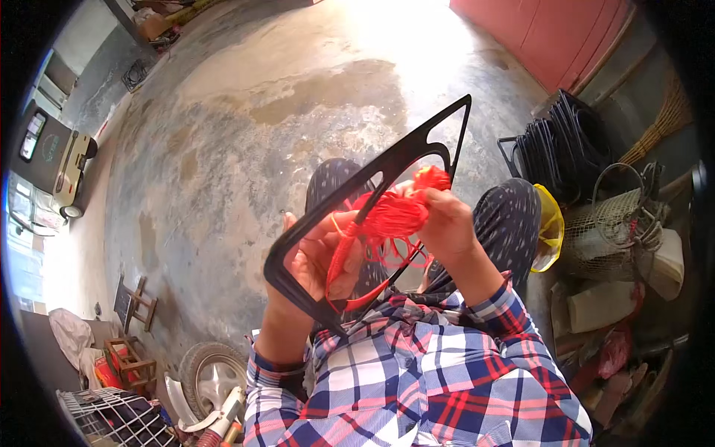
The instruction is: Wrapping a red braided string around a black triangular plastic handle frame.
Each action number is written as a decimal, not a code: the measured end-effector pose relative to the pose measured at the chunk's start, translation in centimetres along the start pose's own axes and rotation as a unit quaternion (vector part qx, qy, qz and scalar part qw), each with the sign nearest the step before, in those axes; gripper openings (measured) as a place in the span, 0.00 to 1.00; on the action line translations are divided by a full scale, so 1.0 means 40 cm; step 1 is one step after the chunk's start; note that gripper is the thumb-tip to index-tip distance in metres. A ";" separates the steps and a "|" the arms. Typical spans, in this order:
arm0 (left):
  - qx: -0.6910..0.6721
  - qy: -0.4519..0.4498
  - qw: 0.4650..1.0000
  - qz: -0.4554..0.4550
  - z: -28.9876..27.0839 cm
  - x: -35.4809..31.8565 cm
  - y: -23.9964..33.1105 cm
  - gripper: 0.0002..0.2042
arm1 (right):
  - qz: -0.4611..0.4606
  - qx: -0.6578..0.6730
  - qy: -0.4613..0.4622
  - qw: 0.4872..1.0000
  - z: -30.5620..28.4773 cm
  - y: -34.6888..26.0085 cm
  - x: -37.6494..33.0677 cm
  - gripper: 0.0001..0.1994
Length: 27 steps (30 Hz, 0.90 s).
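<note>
A black triangular frame is tilted across my lap, its long bar running from lower left to upper right. My left hand is closed around its left part, with red cord wound along an inner edge of the frame beside the fingers. A thick, looped bundle of red cord lies between my hands. My right hand pinches the bundle at its right end, and loose loops hang beneath it. The lower side of the frame is partly hidden behind the cord and my hands.
Several similar black frames are stacked at the right, near a wire basket, a yellow container and a straw broom. A wheel and wooden stool are at lower left; a vehicle stands far left.
</note>
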<state>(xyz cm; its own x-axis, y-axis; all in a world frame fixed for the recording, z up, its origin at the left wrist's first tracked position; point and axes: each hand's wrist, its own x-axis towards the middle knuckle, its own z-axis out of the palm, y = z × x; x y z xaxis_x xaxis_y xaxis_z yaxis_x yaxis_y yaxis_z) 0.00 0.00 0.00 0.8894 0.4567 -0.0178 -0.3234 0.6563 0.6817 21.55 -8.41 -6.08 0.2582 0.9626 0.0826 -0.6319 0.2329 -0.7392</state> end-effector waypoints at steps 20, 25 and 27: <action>0.051 0.018 0.995 0.087 -0.083 0.002 0.017 0.26 | -0.045 0.149 -0.080 0.985 0.097 -0.036 -0.021 0.23; 0.029 0.036 0.994 0.096 -0.135 -0.011 0.023 0.25 | -0.098 0.359 0.077 0.925 -0.040 -0.090 0.035 0.20; 0.023 0.038 0.994 0.100 -0.127 -0.005 0.016 0.24 | -0.060 0.283 0.044 0.956 -0.082 -0.075 0.043 0.17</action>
<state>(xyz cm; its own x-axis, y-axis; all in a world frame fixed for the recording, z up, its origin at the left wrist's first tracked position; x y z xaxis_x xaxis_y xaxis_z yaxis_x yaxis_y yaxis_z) -2.03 3.38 -3.26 0.7812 0.6206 0.0681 -0.4753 0.5205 0.7093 26.27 -7.90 -5.92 0.3981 0.9148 0.0680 -0.8819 0.4021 -0.2464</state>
